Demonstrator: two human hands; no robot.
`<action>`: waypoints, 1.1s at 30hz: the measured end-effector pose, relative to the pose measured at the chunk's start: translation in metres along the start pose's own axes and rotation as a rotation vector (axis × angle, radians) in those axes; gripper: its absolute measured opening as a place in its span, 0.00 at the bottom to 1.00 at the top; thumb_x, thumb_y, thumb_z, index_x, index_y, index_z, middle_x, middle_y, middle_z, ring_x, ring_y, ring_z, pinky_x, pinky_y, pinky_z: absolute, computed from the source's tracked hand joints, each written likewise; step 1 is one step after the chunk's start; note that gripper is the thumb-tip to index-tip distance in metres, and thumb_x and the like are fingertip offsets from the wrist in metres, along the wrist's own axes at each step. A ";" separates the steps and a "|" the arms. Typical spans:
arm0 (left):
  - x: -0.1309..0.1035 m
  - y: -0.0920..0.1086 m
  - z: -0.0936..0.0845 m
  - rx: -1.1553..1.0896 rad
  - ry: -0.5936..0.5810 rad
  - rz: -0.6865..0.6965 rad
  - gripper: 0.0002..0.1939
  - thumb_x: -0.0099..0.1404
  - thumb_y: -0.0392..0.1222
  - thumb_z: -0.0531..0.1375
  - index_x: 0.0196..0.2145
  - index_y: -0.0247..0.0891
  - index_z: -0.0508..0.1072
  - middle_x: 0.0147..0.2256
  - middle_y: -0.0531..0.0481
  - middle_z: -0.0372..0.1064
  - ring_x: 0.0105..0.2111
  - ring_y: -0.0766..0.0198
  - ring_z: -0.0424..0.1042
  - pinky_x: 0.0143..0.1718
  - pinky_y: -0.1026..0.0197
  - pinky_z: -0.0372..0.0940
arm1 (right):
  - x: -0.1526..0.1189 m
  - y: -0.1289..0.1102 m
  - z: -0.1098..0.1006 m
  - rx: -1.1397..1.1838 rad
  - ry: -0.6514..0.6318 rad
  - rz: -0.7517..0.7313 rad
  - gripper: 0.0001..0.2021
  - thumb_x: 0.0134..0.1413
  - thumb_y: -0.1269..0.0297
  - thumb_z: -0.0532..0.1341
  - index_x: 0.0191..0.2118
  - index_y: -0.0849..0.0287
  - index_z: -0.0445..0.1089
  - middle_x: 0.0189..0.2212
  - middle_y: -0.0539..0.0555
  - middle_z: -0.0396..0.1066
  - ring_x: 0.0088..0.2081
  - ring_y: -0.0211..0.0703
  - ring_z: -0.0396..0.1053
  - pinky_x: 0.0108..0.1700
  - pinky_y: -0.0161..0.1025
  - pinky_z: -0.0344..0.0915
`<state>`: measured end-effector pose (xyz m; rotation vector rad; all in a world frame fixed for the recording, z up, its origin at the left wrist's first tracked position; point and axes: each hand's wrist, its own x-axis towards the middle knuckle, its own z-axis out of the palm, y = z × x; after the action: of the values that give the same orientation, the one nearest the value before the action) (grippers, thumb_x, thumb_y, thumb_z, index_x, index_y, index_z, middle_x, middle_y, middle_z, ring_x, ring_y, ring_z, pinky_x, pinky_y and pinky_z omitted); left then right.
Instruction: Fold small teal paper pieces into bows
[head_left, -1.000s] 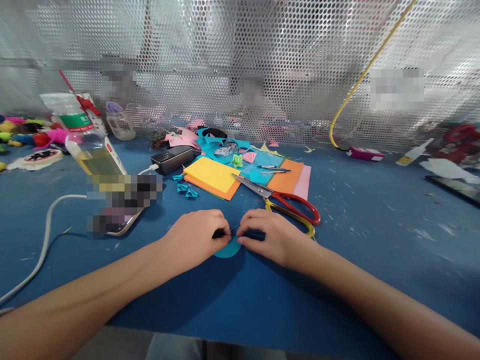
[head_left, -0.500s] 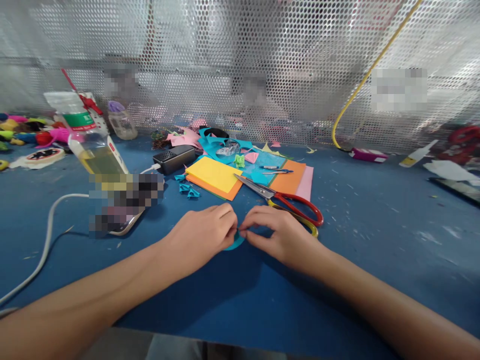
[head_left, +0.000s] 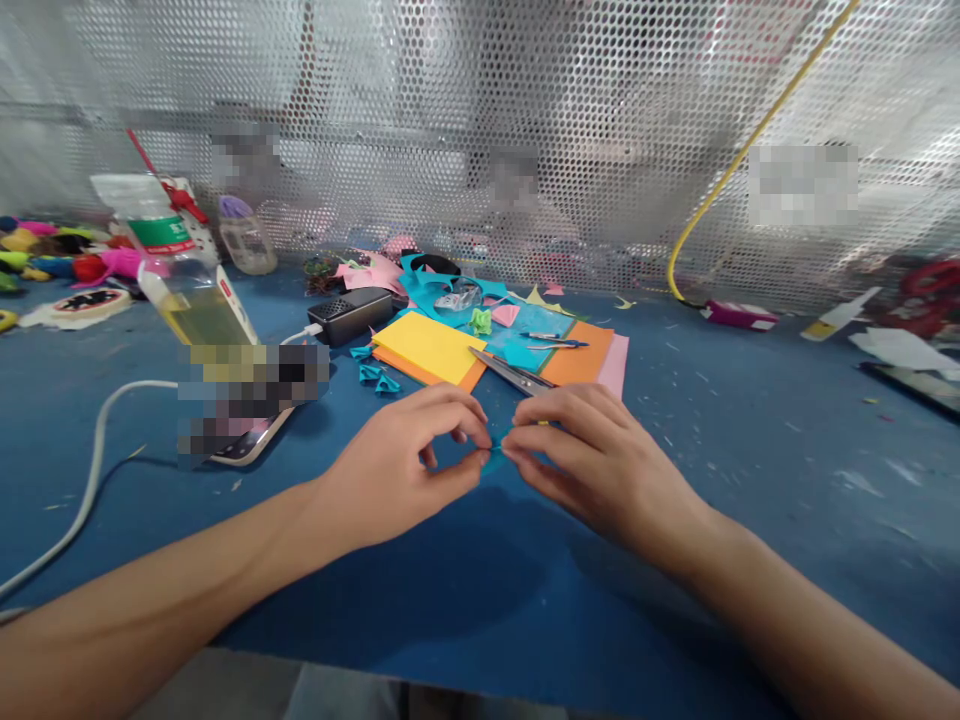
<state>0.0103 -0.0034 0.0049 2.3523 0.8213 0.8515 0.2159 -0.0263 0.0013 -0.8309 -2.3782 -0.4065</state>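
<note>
A small piece of blue paper [head_left: 495,459] is pinched between my two hands above the blue table. My left hand [head_left: 420,455] grips its left side with thumb and forefinger. At its right side, the fingertips of my right hand [head_left: 600,460] are closed on it. Most of the paper is hidden by fingers. Just behind my right hand lie scissors [head_left: 517,375], their handles now mostly covered by it. Several small folded blue paper pieces [head_left: 375,375] rest beyond my left hand.
Yellow sheets [head_left: 427,345] lie behind my hands, with orange paper [head_left: 577,350] and a pen [head_left: 555,342] to their right. A phone [head_left: 255,435], its white cable [head_left: 97,450], a black box [head_left: 350,316] and a bottle [head_left: 195,300] stand or lie left. Perforated metal [head_left: 600,100] closes the back.
Both hands have lifted slightly and shifted right with the blue paper. My left fingers have uncurled into a thumb-and-forefinger pinch. My right hand now covers the scissors' handles.
</note>
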 end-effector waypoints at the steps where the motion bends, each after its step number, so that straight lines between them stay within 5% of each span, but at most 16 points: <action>1: 0.000 0.000 0.000 0.016 0.003 0.018 0.03 0.59 0.33 0.57 0.31 0.37 0.69 0.40 0.50 0.66 0.35 0.69 0.67 0.28 0.70 0.62 | 0.000 -0.001 -0.001 -0.024 0.011 -0.012 0.03 0.57 0.70 0.55 0.37 0.58 0.66 0.36 0.54 0.69 0.42 0.41 0.66 0.43 0.40 0.61; 9: -0.003 -0.002 0.000 0.127 0.007 0.018 0.03 0.60 0.37 0.57 0.32 0.39 0.71 0.42 0.50 0.67 0.38 0.67 0.69 0.35 0.67 0.65 | 0.001 -0.005 -0.002 -0.055 -0.001 -0.050 0.03 0.57 0.70 0.56 0.37 0.58 0.66 0.36 0.54 0.70 0.40 0.42 0.66 0.44 0.42 0.61; 17: -0.003 -0.006 0.001 0.185 0.044 0.123 0.04 0.61 0.35 0.57 0.30 0.38 0.72 0.36 0.51 0.70 0.37 0.67 0.70 0.38 0.65 0.64 | 0.002 -0.012 0.016 0.314 0.074 0.347 0.02 0.50 0.69 0.60 0.32 0.55 0.69 0.35 0.54 0.67 0.40 0.43 0.67 0.43 0.44 0.66; 33: -0.004 -0.006 0.003 0.227 0.078 0.207 0.06 0.60 0.33 0.57 0.28 0.37 0.74 0.33 0.51 0.72 0.35 0.69 0.70 0.38 0.67 0.64 | 0.002 -0.012 0.017 0.246 0.058 0.283 0.03 0.51 0.69 0.60 0.30 0.54 0.70 0.32 0.51 0.70 0.36 0.41 0.67 0.43 0.46 0.59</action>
<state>0.0077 -0.0022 -0.0026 2.6538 0.7493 0.9850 0.1997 -0.0271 -0.0122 -1.0041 -2.1604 -0.0217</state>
